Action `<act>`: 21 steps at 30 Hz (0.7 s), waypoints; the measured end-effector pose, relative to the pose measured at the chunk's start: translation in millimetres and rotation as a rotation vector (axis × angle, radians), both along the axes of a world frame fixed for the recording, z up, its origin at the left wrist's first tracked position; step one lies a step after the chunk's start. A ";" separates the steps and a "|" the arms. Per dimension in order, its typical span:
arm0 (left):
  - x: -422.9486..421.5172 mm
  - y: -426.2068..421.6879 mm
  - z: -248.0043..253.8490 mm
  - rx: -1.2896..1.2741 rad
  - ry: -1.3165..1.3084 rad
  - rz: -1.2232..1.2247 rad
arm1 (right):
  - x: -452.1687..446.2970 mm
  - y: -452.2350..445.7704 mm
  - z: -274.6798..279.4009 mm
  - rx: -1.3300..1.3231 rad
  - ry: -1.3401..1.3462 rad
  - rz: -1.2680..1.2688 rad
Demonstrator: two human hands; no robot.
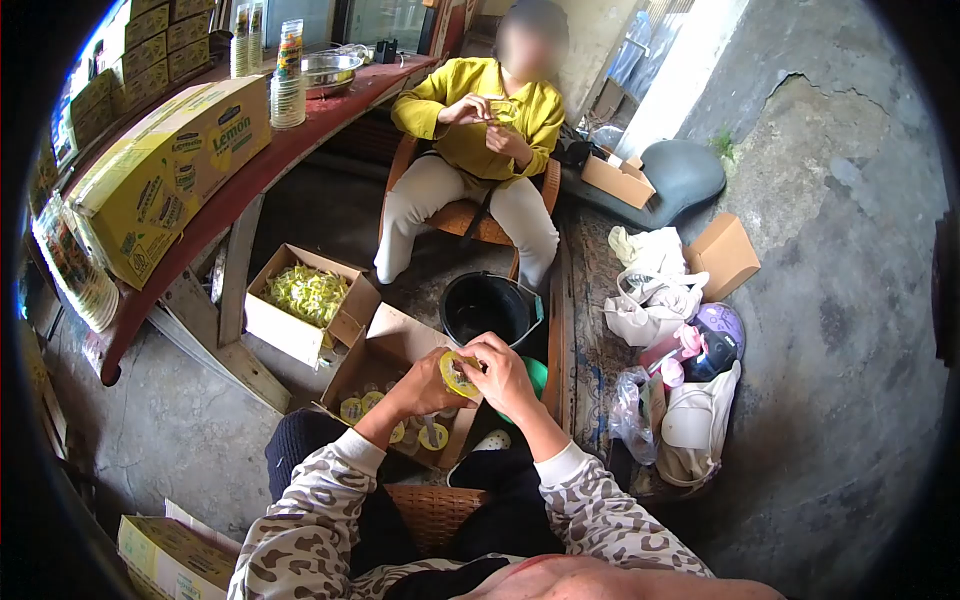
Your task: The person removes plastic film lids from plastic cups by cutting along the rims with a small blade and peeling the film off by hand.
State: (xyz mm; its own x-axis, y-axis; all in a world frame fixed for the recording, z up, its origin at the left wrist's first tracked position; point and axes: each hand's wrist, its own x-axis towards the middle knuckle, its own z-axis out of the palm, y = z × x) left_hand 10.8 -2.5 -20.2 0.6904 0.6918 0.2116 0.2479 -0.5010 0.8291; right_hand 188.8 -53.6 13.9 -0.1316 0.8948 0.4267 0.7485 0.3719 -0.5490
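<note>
My left hand (424, 388) is wrapped around a drink cup with a yellow printed film lid (457, 374), tilted so the lid faces up. On the lid's right side, the bent fingers of my right hand (503, 372) are closed in a pinch; anything small between the fingertips is hidden. Below my hands stands an open cardboard box (402, 338) holding several clear cups with yellow lids (433, 436). A black bucket (487, 308) is just beyond my hands, and part of a green basin (537, 377) shows beside my right hand.
A co-worker in a yellow jacket (460, 88) sits opposite, both hands at a small yellow item. At left, a box of yellow-green strips (305, 297) is near a red table (205, 220) bearing a lemon carton (185, 165) and stacked cups (288, 100). Bags (650, 290) lie on a bench at right.
</note>
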 end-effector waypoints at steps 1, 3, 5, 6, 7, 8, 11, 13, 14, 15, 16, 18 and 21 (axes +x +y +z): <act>-0.4 -0.5 0.2 -0.098 -0.029 -0.016 | -1.1 0.1 1.7 -0.003 0.002 0.002; 1.0 -0.6 1.3 -0.200 -0.103 -0.034 | -3.5 0.1 2.8 0.064 -0.042 0.009; 0.8 -2.1 1.5 -0.336 -0.225 -0.071 | -3.4 0.2 3.0 0.060 -0.012 0.028; -0.1 -2.7 4.2 -0.325 -0.228 -0.086 | -5.0 -1.4 5.4 0.065 0.003 0.024; -0.8 -2.1 7.1 -0.313 -0.234 -0.100 | -7.4 -2.6 9.2 0.071 0.016 0.023; -0.4 -1.7 5.3 -0.263 -0.268 -0.097 | -8.9 -2.8 9.8 0.073 0.012 0.029; -0.5 -2.8 3.5 -0.225 -0.238 -0.069 | -8.6 -2.3 8.7 0.089 0.018 0.054; 0.5 -3.7 0.7 -0.183 -0.216 -0.050 | -10.1 0.2 8.0 0.139 0.042 0.045; 1.0 -5.6 -0.3 -0.141 -0.207 -0.025 | -10.1 0.4 8.6 0.109 0.076 0.024; 1.7 -7.9 1.5 -0.097 -0.198 -0.002 | -10.1 0.3 9.4 0.081 0.109 0.002; 1.9 -9.7 4.2 -0.104 -0.195 -0.001 | -9.4 1.4 6.7 0.065 0.155 -0.019; 3.1 -13.2 11.1 -0.079 -0.171 0.012 | -9.6 1.6 5.4 0.001 0.325 -0.040; 12.7 -16.4 4.1 -0.013 -0.160 0.097 | -4.9 6.6 -5.1 -0.036 0.418 -0.088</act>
